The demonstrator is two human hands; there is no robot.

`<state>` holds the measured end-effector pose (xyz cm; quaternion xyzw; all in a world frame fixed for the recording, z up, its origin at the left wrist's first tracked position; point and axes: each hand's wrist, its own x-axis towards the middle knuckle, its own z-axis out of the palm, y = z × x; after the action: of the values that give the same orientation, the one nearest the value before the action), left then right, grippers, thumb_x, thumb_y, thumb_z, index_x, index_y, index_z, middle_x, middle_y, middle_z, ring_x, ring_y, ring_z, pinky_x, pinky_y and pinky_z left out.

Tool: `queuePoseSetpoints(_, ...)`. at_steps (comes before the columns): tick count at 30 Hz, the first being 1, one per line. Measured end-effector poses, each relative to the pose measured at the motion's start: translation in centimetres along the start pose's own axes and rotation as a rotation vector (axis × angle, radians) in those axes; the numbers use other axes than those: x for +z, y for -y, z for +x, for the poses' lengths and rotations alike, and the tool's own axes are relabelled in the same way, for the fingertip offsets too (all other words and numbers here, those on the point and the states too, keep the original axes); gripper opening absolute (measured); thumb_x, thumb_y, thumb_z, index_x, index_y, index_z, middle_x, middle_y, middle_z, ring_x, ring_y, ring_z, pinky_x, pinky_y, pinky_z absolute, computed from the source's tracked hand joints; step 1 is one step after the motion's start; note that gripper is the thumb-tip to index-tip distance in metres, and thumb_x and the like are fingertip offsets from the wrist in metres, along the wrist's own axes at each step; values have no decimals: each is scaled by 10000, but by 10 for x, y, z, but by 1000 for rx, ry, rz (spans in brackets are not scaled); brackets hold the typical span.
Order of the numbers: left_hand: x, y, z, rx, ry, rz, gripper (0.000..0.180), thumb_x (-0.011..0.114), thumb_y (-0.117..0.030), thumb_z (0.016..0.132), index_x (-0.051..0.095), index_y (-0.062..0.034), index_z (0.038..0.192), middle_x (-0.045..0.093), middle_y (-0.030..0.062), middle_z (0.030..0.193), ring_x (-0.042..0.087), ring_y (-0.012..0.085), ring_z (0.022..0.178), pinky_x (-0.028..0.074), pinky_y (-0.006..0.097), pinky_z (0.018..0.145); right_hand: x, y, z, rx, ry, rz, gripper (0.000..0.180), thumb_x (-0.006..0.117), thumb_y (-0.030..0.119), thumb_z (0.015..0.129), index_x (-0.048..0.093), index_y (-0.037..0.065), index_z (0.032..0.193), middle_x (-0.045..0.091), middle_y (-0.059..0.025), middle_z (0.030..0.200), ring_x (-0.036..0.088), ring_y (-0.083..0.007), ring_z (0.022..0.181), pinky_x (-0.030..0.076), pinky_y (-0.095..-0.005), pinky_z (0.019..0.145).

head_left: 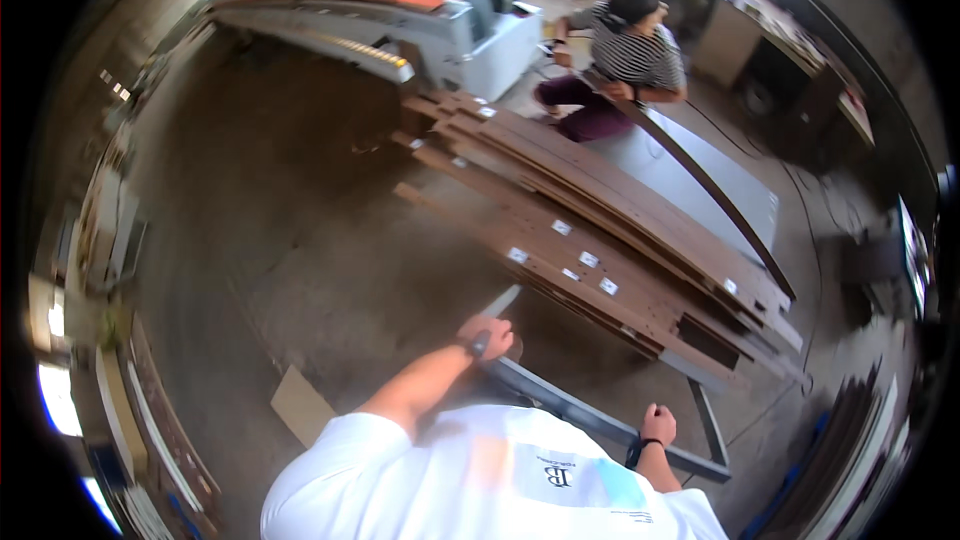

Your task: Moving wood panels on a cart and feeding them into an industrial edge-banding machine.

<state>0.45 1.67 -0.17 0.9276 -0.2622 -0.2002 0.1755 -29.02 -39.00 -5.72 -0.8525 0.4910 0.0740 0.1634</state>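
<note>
Right hand (657, 427) curled over grey metal frame (570, 404), near side of board stack (560, 208); cannot tell if gripping. Left hand (487, 336) curled, nearer stack's left end; blurred, perhaps closed on frame's corner. Step looks like steadying or shifting loaded frame; next move calls for even two-handed hold. Beyond stack: crouching co-worker (638, 48) holding long brown strip (722, 192).

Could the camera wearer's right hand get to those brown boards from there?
Probably yes: the right hand is at the grey metal frame, on the near side of the brown boards, and nothing visible seems to block the gap.
</note>
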Motion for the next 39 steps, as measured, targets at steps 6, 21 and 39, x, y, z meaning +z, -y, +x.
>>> queuePoseSetpoints(6,1,-8,8,3,75,29,332,561,-342,995,746,-67,987,756,208,1020,710,443,971,566,543,882,-9,-2,-5,72,-3,37,371,655,433,967,775,91,886,774,-174,921,742,-411,914,585,-511,835)
queuePoseSetpoints(21,-4,-15,5,-35,94,21,336,564,-356,994,744,-72,988,757,204,1036,706,449,984,562,541,872,-11,-1,-8,104,-9,78,357,666,437,963,791,108,904,777,-173,929,741,-411,912,586,-506,838)
queuePoseSetpoints(39,1,-12,8,1,38,54,317,605,-358,975,739,-75,926,767,196,922,732,418,903,586,523,830,-9,-1,-6,100,-23,59,359,668,445,961,779,114,874,779,-155,892,749,-398,892,591,-502,828)
